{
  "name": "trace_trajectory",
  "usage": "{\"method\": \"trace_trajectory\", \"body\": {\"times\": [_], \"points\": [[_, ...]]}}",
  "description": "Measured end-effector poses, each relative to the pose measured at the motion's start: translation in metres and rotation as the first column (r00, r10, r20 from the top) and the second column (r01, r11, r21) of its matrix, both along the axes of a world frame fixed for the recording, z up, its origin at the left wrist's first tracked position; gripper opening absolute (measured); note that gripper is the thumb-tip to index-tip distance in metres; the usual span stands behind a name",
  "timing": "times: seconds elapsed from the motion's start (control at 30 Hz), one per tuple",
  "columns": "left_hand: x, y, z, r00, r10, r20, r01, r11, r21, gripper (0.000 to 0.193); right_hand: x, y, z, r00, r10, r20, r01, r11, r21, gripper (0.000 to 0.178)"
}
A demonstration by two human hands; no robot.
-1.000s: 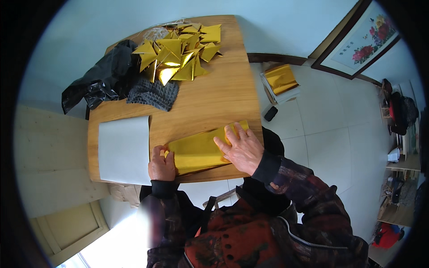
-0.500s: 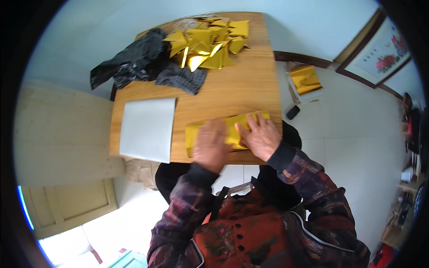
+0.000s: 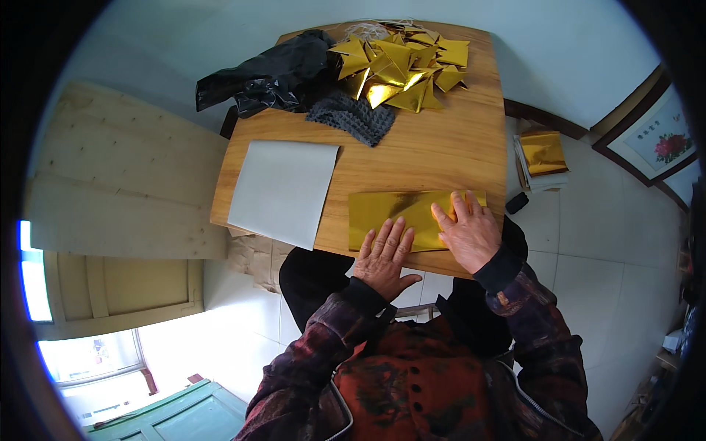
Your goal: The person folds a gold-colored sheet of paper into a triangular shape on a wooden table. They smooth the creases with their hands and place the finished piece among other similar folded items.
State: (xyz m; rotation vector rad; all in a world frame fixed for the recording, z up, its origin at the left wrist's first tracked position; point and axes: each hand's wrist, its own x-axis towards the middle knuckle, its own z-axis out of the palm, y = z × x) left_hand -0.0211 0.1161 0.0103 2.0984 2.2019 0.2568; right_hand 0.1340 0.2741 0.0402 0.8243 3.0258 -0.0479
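Note:
A sheet of shiny gold foil paper [image 3: 382,212], folded into a long strip, lies along the near right edge of the table. My left hand [image 3: 385,259] rests flat across its near edge, fingers stretched out and thumb apart. Toward the strip's right end, my right hand [image 3: 469,232] presses down with spread fingertips. Neither hand grips anything. Left of the strip is a pale grey sheet [image 3: 283,191], lying flat with its near edge at the table's border.
Folded gold paper shapes [image 3: 397,66] are heaped at the table's far end. Beside them lie a black plastic bag [image 3: 272,73] and a dark grey textured cloth [image 3: 353,117]. On the floor to the right are a stack with gold paper [image 3: 544,152] and a small black object [image 3: 517,203].
My left hand has moved toward the near edge of the gold strip, exposing more of it. The strip now looks flatter and smoother. The whole view has shifted.

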Motion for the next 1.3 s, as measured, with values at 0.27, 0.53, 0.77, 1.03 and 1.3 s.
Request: {"method": "trace_trajectory", "body": {"times": [0.27,0.53,0.77,1.03,1.3], "points": [[-0.023,-0.035,-0.01,0.992,0.128,0.001,-0.128,0.992,-0.007,0.094,0.002,0.001,-0.004,1.0,-0.006,-0.021,0.006,1.0,0.005,0.053],[-0.03,-0.047,0.002,0.961,0.277,0.012,-0.275,0.958,-0.078,0.09,0.001,0.001,-0.007,1.0,-0.01,0.0,0.01,1.0,-0.026,0.051],[-0.001,0.002,0.004,0.997,0.057,0.045,-0.06,0.997,0.055,0.092,0.0,-0.002,-0.009,0.999,-0.039,0.01,0.039,0.999,0.002,0.05],[0.003,0.018,-0.003,1.0,-0.018,0.025,0.02,0.997,-0.078,0.112,-0.001,-0.006,-0.013,0.997,-0.08,-0.005,0.08,0.997,-0.016,0.048],[0.007,0.026,-0.013,0.964,-0.031,-0.265,-0.053,0.951,-0.305,0.082,-0.044,-0.069,-0.028,0.896,0.002,-0.444,-0.063,0.99,-0.124,0.051]]}}
